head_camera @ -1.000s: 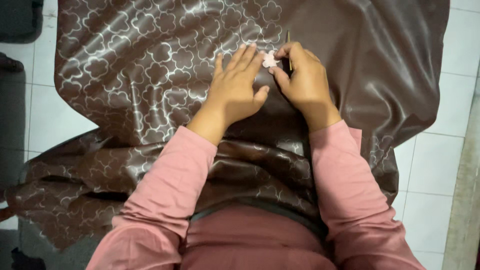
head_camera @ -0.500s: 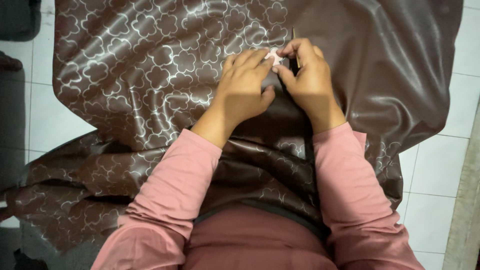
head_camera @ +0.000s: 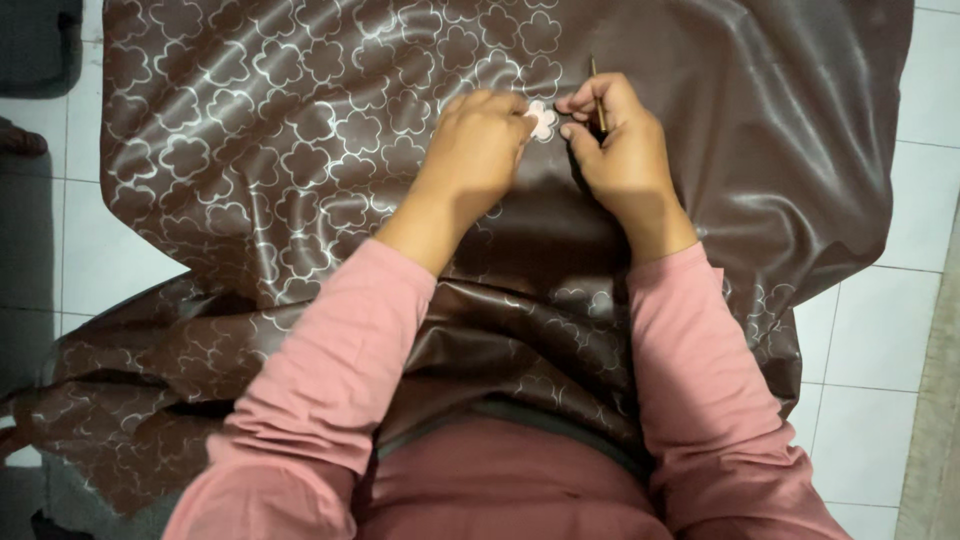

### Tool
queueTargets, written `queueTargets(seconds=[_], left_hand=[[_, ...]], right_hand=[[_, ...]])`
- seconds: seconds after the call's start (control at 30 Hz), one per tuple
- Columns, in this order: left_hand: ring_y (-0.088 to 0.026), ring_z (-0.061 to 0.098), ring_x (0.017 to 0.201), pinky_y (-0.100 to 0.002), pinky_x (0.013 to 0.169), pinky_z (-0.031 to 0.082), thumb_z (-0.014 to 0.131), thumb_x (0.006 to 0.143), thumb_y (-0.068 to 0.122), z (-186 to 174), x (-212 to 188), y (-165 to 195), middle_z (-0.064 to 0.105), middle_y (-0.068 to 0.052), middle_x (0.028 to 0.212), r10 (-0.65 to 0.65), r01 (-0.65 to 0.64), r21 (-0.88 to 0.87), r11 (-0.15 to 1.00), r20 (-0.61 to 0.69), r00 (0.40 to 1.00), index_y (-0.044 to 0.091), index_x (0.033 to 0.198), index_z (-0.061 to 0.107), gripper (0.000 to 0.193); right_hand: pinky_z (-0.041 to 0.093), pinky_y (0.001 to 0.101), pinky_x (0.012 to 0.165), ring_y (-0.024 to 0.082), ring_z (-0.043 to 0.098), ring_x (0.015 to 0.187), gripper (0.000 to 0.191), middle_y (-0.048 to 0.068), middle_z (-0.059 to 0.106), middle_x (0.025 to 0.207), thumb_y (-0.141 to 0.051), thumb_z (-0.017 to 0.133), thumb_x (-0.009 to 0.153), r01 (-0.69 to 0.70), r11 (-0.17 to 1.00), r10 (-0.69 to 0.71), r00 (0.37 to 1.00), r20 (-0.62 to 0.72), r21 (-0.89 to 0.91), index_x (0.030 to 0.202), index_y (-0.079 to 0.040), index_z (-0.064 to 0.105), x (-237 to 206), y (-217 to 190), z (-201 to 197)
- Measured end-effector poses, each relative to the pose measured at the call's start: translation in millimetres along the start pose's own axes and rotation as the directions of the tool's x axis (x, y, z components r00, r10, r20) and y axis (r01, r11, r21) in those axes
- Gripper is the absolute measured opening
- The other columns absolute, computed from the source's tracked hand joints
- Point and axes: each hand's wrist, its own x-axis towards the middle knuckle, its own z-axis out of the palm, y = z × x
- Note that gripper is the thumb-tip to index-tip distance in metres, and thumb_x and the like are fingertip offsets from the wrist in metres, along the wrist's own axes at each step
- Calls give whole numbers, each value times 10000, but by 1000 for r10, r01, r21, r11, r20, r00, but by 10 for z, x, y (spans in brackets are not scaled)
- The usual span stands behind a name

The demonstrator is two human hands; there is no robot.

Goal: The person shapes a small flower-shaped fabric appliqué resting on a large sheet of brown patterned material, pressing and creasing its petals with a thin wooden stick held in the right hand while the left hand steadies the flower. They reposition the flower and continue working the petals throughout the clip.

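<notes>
A glossy brown fabric point(head_camera: 760, 150) printed with silver flower outlines lies spread over the floor and my lap. My left hand point(head_camera: 480, 150) rests on it with curled fingers that press on a small pale flower-shaped template point(head_camera: 542, 119). My right hand point(head_camera: 620, 150) sits just right of the template and pinches a thin dark pen point(head_camera: 597, 95), its tip at the template's edge. Both arms wear pink sleeves.
White floor tiles point(head_camera: 870, 330) show to the right and left of the fabric. A dark object point(head_camera: 40, 45) lies at the top left corner. The right half of the fabric bears no flower outlines.
My left hand's fingers have curled from flat to bent over the template. Both hands sit slightly higher in the view, still at the same spot on the fabric.
</notes>
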Motion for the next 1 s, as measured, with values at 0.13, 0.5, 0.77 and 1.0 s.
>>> queueTargets(seconds=[0.13, 0.5, 0.77, 1.0], left_hand=[[-320, 629, 1081, -470, 976, 466, 666, 847, 86, -34, 43, -32, 722, -84, 1110, 16, -15, -17, 1000, 20, 1000, 99, 952, 777, 153], [-311, 630, 1066, -467, 957, 459, 668, 798, 85, -93, 38, -7, 718, -82, 1127, 75, -75, -22, 997, 19, 997, 88, 1078, 782, 302], [-294, 628, 1057, -455, 958, 467, 646, 863, 74, -85, 52, 25, 715, -57, 1106, 42, -42, -6, 999, -8, 999, 97, 1028, 787, 218], [-287, 615, 1015, -458, 878, 475, 657, 828, 80, -87, 129, 23, 688, -45, 991, 27, -26, 38, 999, -25, 999, 104, 883, 771, 129]], right_hand=[[552, 271, 926, 117, 667, 998, 241, 92, 738, 1102, 118, 703, 972, 29, 994, -31, 999, -12, -102, 1131, 7, 561, -20, -50, 16], [552, 283, 877, 150, 688, 949, 225, 95, 729, 1033, 86, 736, 951, 47, 985, -52, 998, -24, -169, 1091, 2, 582, -9, -123, 7], [566, 278, 872, 150, 708, 948, 201, 105, 717, 1022, 95, 717, 977, 62, 983, -69, 997, -36, -172, 1094, 8, 578, 15, -109, 19], [556, 288, 994, 132, 696, 1075, 87, 82, 739, 1132, -25, 551, 1142, 92, 996, -93, 990, -102, -15, 1221, -1, 580, 19, -81, 49]])
